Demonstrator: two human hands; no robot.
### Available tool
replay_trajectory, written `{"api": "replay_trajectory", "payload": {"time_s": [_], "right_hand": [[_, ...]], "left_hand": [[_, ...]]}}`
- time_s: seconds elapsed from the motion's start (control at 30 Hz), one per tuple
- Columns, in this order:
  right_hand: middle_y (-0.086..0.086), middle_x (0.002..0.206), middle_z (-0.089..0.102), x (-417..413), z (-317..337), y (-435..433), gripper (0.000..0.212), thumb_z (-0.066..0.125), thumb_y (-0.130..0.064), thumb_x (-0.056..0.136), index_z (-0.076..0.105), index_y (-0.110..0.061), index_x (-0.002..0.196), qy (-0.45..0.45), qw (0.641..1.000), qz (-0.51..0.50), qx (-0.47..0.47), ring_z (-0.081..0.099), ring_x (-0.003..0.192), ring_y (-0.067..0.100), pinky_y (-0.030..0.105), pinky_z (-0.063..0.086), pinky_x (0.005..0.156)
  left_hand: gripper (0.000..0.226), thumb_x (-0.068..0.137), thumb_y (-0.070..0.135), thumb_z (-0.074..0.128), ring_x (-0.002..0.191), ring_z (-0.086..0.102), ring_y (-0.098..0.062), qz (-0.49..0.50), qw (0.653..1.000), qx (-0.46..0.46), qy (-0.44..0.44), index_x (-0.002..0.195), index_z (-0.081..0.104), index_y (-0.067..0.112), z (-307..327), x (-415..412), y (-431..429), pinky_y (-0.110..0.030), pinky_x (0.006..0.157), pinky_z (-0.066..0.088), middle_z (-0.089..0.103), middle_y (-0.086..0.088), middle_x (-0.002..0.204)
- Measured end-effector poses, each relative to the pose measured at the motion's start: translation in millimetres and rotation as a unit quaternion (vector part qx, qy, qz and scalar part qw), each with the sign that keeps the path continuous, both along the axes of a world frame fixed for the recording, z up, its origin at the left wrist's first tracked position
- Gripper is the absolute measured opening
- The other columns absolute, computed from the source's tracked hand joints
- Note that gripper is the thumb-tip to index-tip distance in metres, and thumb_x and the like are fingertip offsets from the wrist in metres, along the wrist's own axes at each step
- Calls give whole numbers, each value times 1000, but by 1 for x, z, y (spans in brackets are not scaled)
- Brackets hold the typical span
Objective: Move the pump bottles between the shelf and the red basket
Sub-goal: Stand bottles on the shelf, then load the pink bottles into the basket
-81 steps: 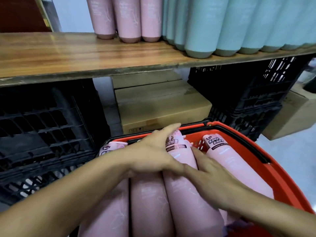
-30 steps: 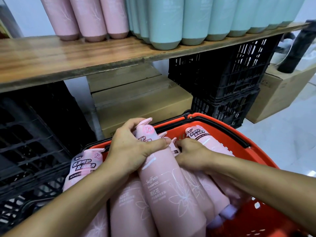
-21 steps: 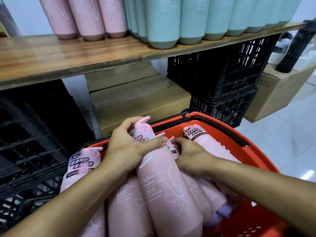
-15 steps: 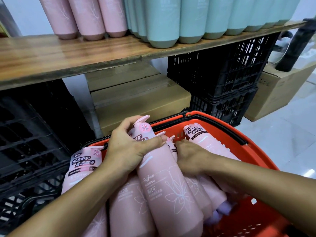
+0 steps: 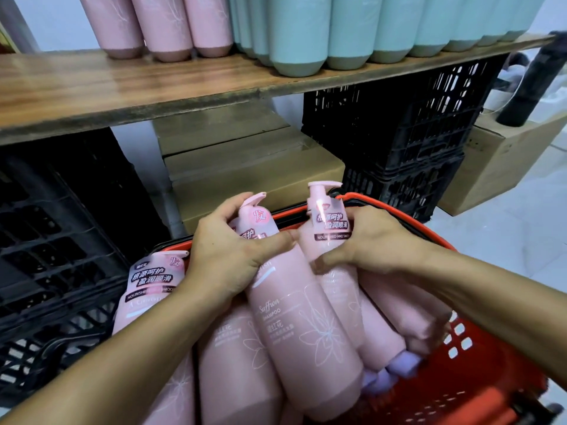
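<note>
Step in hand, as I judge it: pulling 2 bottles out of the red basket (image 5: 478,378), likely bound for the wooden shelf (image 5: 122,90). Left hand (image 5: 233,256) has fingers and thumb wrapped round the shoulder of a pink Saffron shampoo pump bottle (image 5: 294,317), which lies tilted on the pile, pump end raised toward the shelf. Right hand (image 5: 377,243) grasps a second pink pump bottle (image 5: 331,223) at its labelled neck, tipped nearly upright, pump head above the basket's far rim. Both bottles' lower ends sit in the basket, touching the other basket bottles (image 5: 153,283) lying side by side. On the shelf stand 3 shelf pink bottles (image 5: 165,26) with teal bottles (image 5: 297,32) to their right; bare board in front. Next move probably: lift both clear of the rim, swing up, set them upright by the pink row without knocking it. Glossy wrap could slip.
</note>
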State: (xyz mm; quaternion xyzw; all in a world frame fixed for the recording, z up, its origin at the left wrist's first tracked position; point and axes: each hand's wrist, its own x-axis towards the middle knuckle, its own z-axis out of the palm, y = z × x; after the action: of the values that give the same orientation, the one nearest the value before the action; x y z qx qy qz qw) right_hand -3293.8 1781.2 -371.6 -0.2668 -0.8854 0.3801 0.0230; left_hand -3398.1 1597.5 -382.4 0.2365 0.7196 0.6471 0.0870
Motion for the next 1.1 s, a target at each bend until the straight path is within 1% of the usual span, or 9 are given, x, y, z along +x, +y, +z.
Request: {"api": "replay_trajectory", "payload": {"time_s": [0.23,0.33,0.4,0.53,0.6,0.7,0.83,1.0,1.1], "right_hand": [[-7,93,77,5,-16,-7,69,102,-23,42,67,-23,101,168,973,-115,-105,74,85,11,31,59,78],[-11,91,76,1,-10,-2,67,102,-26,44,68,-23,102,199,967,-138,-80,70,76,-1,13,53,67],[-12,87,76,1,4,8,62,101,-30,47,71,-23,100,215,964,-147,-62,69,72,-5,10,50,62],[-7,85,79,7,31,25,52,97,-34,46,78,-19,92,255,952,-139,-94,76,77,10,31,62,70],[-1,87,80,10,38,26,55,93,-41,41,81,-20,90,259,950,-129,-113,78,83,20,45,64,80],[-2,90,80,9,44,25,64,92,-48,34,80,-23,91,233,962,-111,-83,77,85,21,50,63,86],[-2,86,79,4,42,22,71,89,-54,26,80,-24,90,132,988,-70,-41,77,83,21,48,64,81],[-7,74,77,-3,22,18,64,83,-62,26,81,-28,81,24,998,-56,2,73,71,12,32,60,62],[-12,66,73,-10,6,14,55,85,-61,32,80,-30,78,-8,999,-35,12,68,56,3,22,50,48]], "left_hand": [[85,44,39,99,99,57,19,-1,994,-69,82,122,67,36,1,5,2,4,74,39,62,20,122],[81,46,39,99,98,57,20,6,994,-78,80,121,68,37,1,5,2,4,73,40,62,22,120],[80,43,38,99,95,58,21,13,993,-87,75,118,69,35,2,4,5,3,73,40,62,29,113],[80,44,38,96,93,64,4,34,981,-168,87,119,68,37,3,-3,24,-7,78,45,67,22,108],[67,50,37,93,80,65,1,28,969,-227,98,113,70,34,0,-9,35,-5,68,47,69,18,91],[57,57,50,89,85,67,-22,-14,926,-365,100,97,70,14,-7,-16,47,-30,74,55,71,-3,89],[62,58,72,78,76,56,-25,-98,839,-511,157,74,54,17,-8,-14,52,-30,57,39,60,0,77],[80,60,82,69,103,59,-28,-108,791,-539,269,109,55,21,-7,-11,45,-34,77,47,62,-3,109],[65,68,79,66,92,57,-22,-142,783,-522,308,100,60,23,-2,-13,33,-33,74,47,58,4,94]]}}
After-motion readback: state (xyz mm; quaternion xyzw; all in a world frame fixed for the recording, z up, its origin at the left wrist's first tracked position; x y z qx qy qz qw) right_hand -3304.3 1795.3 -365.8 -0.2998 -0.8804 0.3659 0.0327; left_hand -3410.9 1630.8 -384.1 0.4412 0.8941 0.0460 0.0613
